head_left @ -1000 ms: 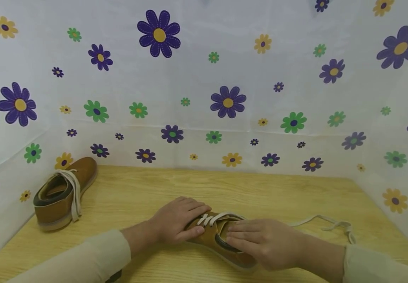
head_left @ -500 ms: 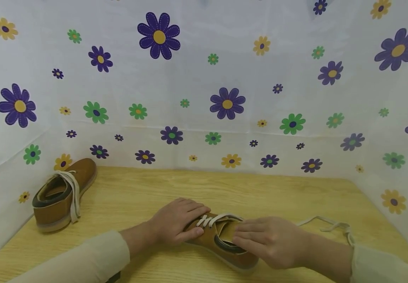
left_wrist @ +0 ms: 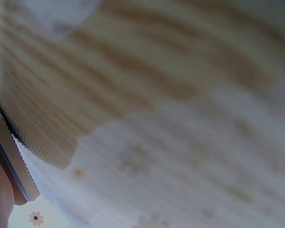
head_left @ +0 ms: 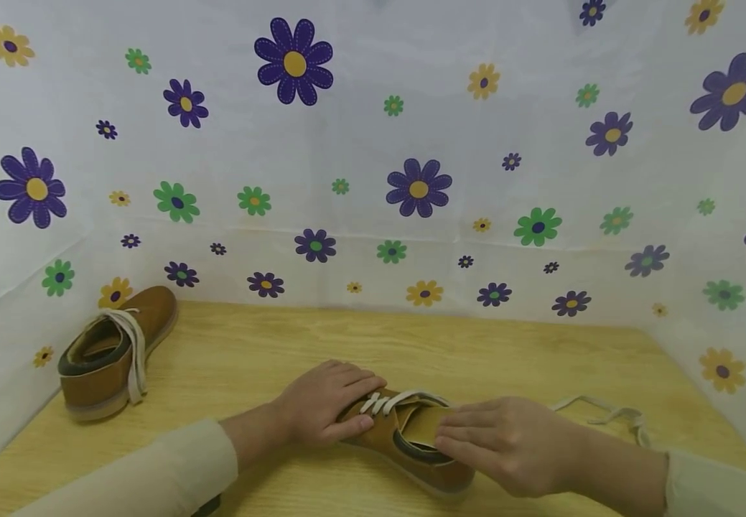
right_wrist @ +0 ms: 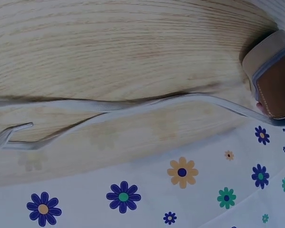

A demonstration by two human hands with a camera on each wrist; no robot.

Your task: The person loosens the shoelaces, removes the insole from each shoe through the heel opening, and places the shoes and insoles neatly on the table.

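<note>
A brown leather shoe with white laces lies in front of me, toe to the left. My left hand holds its toe, fingers over the top and thumb on the near side. At the shoe's opening my right hand pinches a flat tan piece that looks like an insole, partly inside the shoe; my thumb is hidden. The left wrist view catches the ribbed edge of the shoe's sole. In the right wrist view the heel appears at the right edge.
Another brown shoe with loose laces stands at the table's left back. A long loose lace trails over the wooden table to the right. White flower-printed cloth encloses the back and sides. Something dark shows below my left sleeve.
My right hand has shifted a little to the right, away from the shoe's opening, and more of the tan insole shows. The left hand stays on the toe.
</note>
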